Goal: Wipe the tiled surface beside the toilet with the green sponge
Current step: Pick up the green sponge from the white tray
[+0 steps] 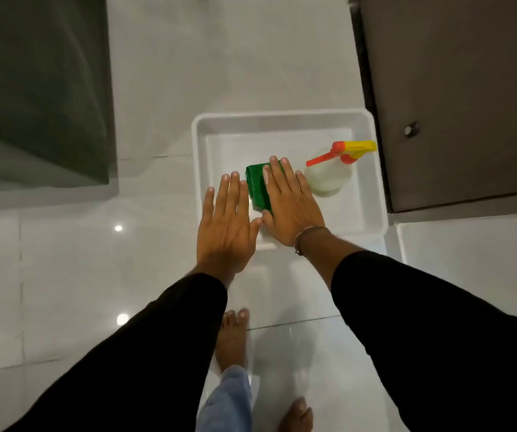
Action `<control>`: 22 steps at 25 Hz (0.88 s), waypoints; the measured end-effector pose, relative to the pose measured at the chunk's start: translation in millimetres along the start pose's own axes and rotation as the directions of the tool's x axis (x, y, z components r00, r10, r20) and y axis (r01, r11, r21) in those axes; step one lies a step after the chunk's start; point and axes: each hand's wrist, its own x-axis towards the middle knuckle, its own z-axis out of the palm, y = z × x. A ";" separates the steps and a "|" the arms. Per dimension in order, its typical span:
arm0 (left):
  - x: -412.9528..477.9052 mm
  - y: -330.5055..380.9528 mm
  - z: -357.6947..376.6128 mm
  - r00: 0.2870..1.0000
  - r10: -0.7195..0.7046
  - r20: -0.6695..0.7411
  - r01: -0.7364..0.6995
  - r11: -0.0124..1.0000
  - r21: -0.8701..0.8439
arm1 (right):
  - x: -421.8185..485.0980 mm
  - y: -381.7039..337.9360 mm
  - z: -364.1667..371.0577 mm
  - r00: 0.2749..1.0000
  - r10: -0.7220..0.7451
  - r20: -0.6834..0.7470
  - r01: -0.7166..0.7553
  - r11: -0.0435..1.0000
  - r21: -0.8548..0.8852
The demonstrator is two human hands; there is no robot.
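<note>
On my far left I see a dark grey panel (pixel 35 88) running down to the glossy white floor tiles (pixel 73 275), which carry two bright spots of reflected light. Moving right, my left hand (pixel 224 222) is stretched out flat, palm down, fingers straight and only slightly spread, holding nothing; its fingertips overlap the left rim of a white plastic tray (pixel 282 115) that sits on the floor. I cannot tell whether that hand touches the tray or floats above it. Just beside it, thumbs nearly meeting, my right hand (pixel 288 207) is also flat and open, fingers extended, lying over the right part of the green sponge (pixel 255 188). The sponge sits inside the tray, toward its left half, and I cannot tell whether the palm presses on it or only covers it from above; no fingers curl around it. A thin bracelet (pixel 308 233) circles the right wrist, and both arms wear black sleeves (pixel 157 353). Further right in the same tray stands a clear spray bottle (pixel 329 179) with an orange and yellow trigger head, near the sponge but apart from it. Beyond the tray's right edge is a brown cabinet door (pixel 457 98) with a small round knob (pixel 410 130). Low in the view, bare feet (pixel 232 338) stand on the tiles.
</note>
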 end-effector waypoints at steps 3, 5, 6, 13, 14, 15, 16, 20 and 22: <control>11.0 -8.0 18.0 0.998 -0.036 0.042 0.036 0.999 0.016 | 20.8 5.1 18.9 0.994 -0.025 0.110 0.027 0.999 -0.019; 14.9 -11.6 23.9 0.998 -0.037 0.041 0.036 0.999 0.029 | 27.7 6.7 29.1 0.987 -0.071 0.144 0.079 0.996 -0.051; 17.0 -12.4 24.0 0.998 -0.035 0.047 0.034 0.999 0.025 | 29.1 6.4 33.2 0.986 -0.076 0.146 0.085 0.995 -0.057; 17.1 -9.7 22.3 0.997 -0.039 0.064 0.037 0.999 0.035 | 37.9 7.8 45.7 0.996 -0.064 0.067 0.072 0.989 -0.127; 15.3 -9.2 20.9 0.997 -0.035 0.062 0.034 0.999 0.029 | 37.5 8.9 43.4 0.996 -0.070 0.057 0.077 0.990 -0.121; 12.6 -8.4 18.7 0.998 -0.032 0.059 0.030 0.999 0.026 | 34.9 8.7 38.9 0.996 -0.070 0.051 0.075 0.991 -0.115; 7.9 -6.5 14.2 0.998 -0.033 0.050 0.032 0.999 0.028 | 29.0 8.1 32.3 0.998 -0.064 0.030 0.067 0.993 -0.096; -25.9 11.9 -7.9 0.998 -0.025 0.049 0.022 0.998 0.057 | -27.7 9.4 -3.9 0.991 -0.077 -0.107 0.068 0.994 -0.082; -52.7 31.1 -11.5 0.999 -0.012 0.042 0.010 0.999 0.051 | -76.1 8.5 -12.8 0.984 -0.067 -0.163 0.065 0.998 -0.016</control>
